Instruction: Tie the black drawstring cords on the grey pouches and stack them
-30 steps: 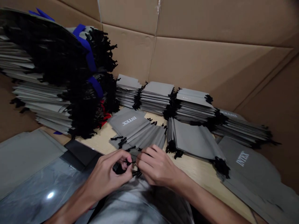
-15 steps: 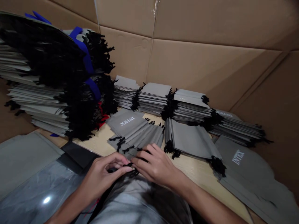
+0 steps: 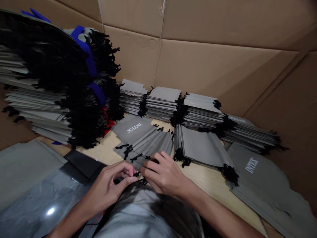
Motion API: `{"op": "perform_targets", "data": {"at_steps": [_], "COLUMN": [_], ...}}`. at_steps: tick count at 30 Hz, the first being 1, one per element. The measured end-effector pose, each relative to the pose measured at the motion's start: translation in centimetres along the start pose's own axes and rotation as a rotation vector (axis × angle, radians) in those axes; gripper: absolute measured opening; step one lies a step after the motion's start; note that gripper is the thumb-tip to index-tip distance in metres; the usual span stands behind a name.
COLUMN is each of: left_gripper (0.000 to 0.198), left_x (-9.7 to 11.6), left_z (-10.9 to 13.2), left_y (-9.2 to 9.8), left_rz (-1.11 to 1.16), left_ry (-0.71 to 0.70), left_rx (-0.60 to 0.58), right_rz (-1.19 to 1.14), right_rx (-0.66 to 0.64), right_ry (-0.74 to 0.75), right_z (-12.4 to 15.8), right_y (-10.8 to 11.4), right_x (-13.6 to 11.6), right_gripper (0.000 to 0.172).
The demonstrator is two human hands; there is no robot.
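Observation:
My left hand (image 3: 111, 188) and my right hand (image 3: 163, 175) are close together at the lower middle, over my own grey shirt. Left fingers pinch black drawstring cords (image 3: 140, 180), and the right hand's curled fingers close over the cords near the edge of a fanned pile of grey INTEX drawstring pouches (image 3: 135, 132). The fingers hide part of the cords and the pile's near corner. Another grey pouch pile (image 3: 200, 147) lies flat to the right of my right hand, its black cords bunched at the ends.
Neat stacks of grey pouches (image 3: 162, 104) line the cardboard wall (image 3: 223, 72) behind the light wooden table (image 3: 104, 155). A tall stack with black cords and blue straps (image 3: 49, 82) rises at left. A clear plastic sheet (image 3: 47, 201) and black panel (image 3: 81, 165) lie lower left; large grey pouches (image 3: 257, 178) lie right.
Both hands stay together at the cords, with the fingers shifting a little around them. The whole scene has drifted slightly left and up in the view; the pouch piles have not visibly moved.

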State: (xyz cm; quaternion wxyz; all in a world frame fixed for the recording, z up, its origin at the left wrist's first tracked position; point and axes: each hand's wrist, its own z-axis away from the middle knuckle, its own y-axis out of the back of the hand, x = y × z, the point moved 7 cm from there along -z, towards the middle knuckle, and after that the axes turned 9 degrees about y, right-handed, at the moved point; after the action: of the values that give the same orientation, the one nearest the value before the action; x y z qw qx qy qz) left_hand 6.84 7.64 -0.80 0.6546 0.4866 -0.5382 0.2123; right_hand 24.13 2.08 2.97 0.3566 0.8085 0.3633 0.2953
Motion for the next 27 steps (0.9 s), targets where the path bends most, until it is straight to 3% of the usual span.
{"op": "perform_targets", "data": {"at_steps": [6, 10, 13, 15, 22, 27], "left_gripper": [0.022, 0.013, 0.020, 0.011, 0.008, 0.014], "left_x": [0.6, 1.2, 1.6, 2.1, 3.0, 3.7], "left_z": [-0.1, 0.0, 0.3, 0.4, 0.8, 1.0], "left_y": [0.0, 0.1, 0.1, -0.1, -0.6, -1.3], "left_rz": [-0.024, -0.058, -0.110, -0.148, -0.292, -0.529], "left_ry": [-0.025, -0.057, -0.108, -0.155, -0.226, -0.352], "left_rx": [0.015, 0.118, 0.188, 0.201, 0.097, 0.050], "right_rz": [0.008, 0.049, 0.067, 0.077, 0.075, 0.041], "right_rx": [-0.012, 0.021, 0.039, 0.043, -0.030, -0.043], "right_ry": [-0.011, 0.003, 0.011, 0.010, 0.061, 0.144], "right_z": [-0.1, -0.3, -0.3, -0.3, -0.4, -0.3], "right_y": [0.0, 0.3, 0.3, 0.4, -0.3, -0.4], "right_x": [0.0, -0.1, -0.3, -0.3, -0.6, -0.5], "right_gripper": [0.011, 0.016, 0.020, 0.021, 0.025, 0.018]}}
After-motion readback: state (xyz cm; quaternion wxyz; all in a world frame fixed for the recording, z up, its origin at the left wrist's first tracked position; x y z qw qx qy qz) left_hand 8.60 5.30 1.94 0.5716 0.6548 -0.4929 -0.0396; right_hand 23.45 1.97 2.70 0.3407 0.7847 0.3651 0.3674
